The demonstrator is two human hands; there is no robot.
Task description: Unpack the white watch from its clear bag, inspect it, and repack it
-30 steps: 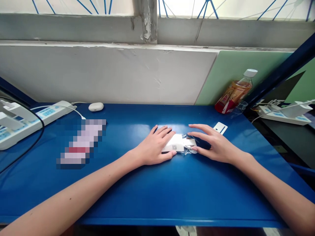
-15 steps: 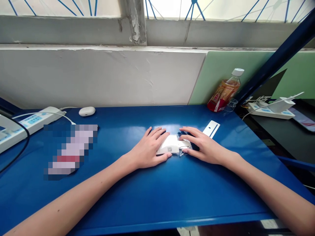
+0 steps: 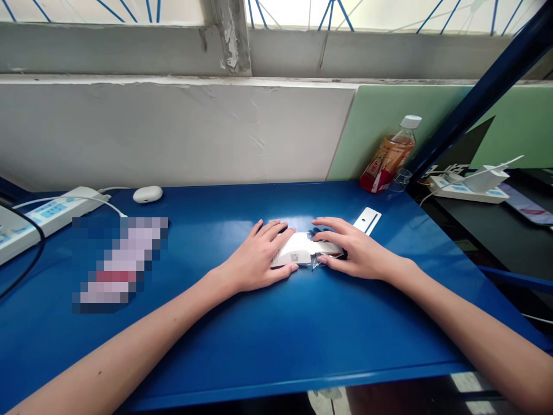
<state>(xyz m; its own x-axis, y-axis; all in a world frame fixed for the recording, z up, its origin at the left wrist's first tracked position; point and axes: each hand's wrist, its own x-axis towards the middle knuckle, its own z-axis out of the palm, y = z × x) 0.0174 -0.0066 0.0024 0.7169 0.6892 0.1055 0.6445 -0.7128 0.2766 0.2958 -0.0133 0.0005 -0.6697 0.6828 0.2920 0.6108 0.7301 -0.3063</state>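
In the head view, my left hand lies over the left end of a flat white package printed with a small square code. Its thumb presses along the near edge and its fingers rest on top, gripping the package against the desk. From the package's right end a white strip with a dark edge sticks out, crinkled clear plastic around it. My right hand has its fingers and thumb curved round that strip, hiding its far end. Just beyond this hand lies a white card with a dark stripe.
A drink bottle leans at the back right, beside a small clear cup. A blurred-out phone-like object, a white earbud case and a power strip are on the left of the blue desk.
More of the white strip shows out of the package's right end, between my hands. My left hand keeps its hold. The whole view has shifted slightly.
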